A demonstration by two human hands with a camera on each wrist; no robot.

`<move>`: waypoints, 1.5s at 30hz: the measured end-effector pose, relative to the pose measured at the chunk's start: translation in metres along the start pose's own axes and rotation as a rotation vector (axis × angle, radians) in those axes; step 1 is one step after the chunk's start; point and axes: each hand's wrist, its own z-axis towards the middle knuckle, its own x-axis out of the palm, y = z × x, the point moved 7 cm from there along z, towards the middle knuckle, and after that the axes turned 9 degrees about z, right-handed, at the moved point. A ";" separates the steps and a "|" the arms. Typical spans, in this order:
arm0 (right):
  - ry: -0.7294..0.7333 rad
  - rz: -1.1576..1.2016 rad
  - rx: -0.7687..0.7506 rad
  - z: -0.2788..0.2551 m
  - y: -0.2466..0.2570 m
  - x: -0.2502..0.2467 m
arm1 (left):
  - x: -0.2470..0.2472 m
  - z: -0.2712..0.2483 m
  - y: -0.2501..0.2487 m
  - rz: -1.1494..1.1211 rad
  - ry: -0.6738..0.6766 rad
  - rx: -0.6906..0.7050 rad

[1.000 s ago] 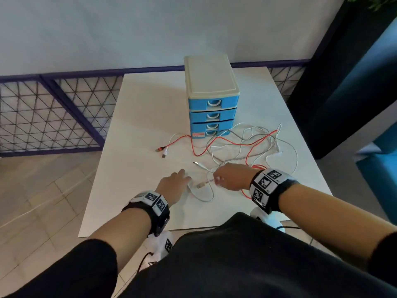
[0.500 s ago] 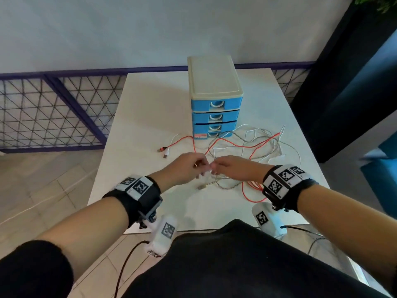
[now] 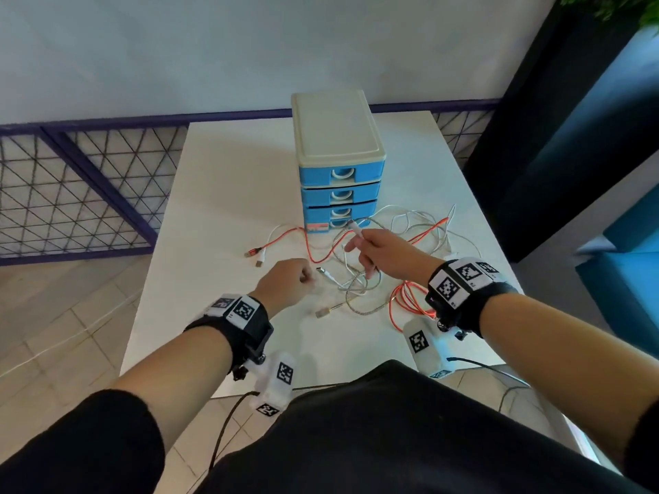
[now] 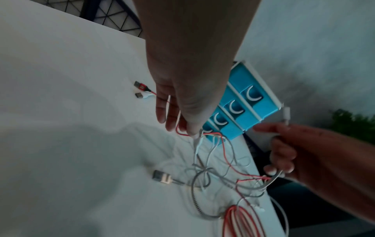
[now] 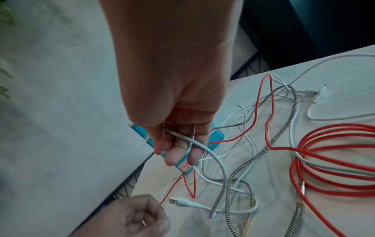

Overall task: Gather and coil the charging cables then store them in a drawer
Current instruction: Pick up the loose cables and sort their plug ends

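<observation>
My right hand grips a white cable near its end, raised just in front of the drawer unit. The cable's small connector sticks up past the fingers. The rest trails down into a tangle of white, thin red and braided cables. My left hand hovers low over the table with its fingers curled. I see nothing in it. A white USB plug lies just beside its fingertips. The unit's blue drawers are all closed.
A coil of thick red cable lies at the white table's front right, near the edge. Two plugs lie left of the drawers. A mesh railing runs along the left, and a dark panel stands at the right.
The hands, which met over one cable, have parted. My right hand has risen toward the drawers with the white cable end. My left hand has drawn back to the left and curled.
</observation>
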 end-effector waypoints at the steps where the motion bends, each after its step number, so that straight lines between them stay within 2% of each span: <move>1: 0.002 0.010 0.011 0.000 -0.001 0.000 | 0.008 -0.001 0.004 0.033 0.037 -0.018; 5: 0.011 0.057 0.047 -0.002 -0.002 0.002 | 0.039 -0.001 0.009 0.095 0.147 -0.003; 11: 0.052 0.082 0.089 0.000 -0.004 0.006 | 0.068 -0.001 0.005 0.178 0.190 0.058; 14: 0.079 0.035 0.105 0.000 -0.007 0.008 | 0.068 0.003 0.011 0.143 0.188 0.039; 20: 0.104 -0.085 0.135 0.005 -0.013 0.008 | 0.035 0.008 0.015 -0.055 0.046 0.008; 29: 0.162 -0.193 0.142 0.013 -0.012 0.010 | 0.022 0.015 -0.010 0.056 0.073 0.119; 33: 0.167 -0.233 0.154 0.017 -0.016 0.007 | 0.016 0.017 -0.016 0.020 0.045 0.120; 36: 0.117 -0.330 0.077 0.019 -0.010 0.006 | 0.000 0.021 -0.025 -0.034 0.014 0.118; 41: 0.080 -0.253 -0.029 0.028 0.008 0.009 | -0.049 0.027 -0.056 -0.100 -0.038 0.227; 45: 0.028 -0.124 -0.059 0.037 0.020 0.007 | -0.080 0.031 -0.055 -0.317 -0.014 0.177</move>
